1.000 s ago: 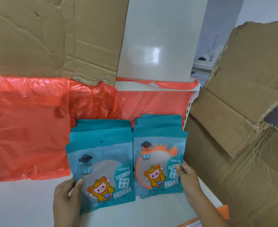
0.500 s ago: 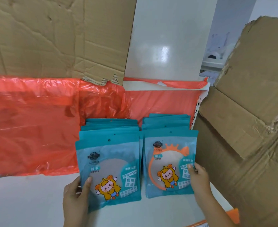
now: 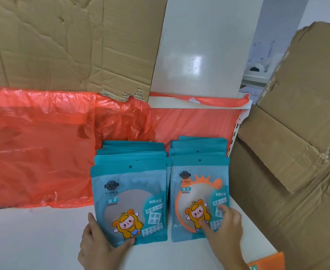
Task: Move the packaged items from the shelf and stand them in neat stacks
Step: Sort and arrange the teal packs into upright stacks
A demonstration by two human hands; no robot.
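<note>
Now that the right hand [image 3: 226,227] has left the edge and lays spread fingers [image 3: 205,228] on the right stack [image 3: 197,184], both stand on the shelf [image 3: 33,240]; the left hand [image 3: 99,248] pinches the near corner of the left stack [image 3: 129,191]; the job looks nearly done.

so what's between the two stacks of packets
Nothing: the left stack and right stack stand side by side, only a thin sliver of white shelf showing between them, in the head view.
</note>
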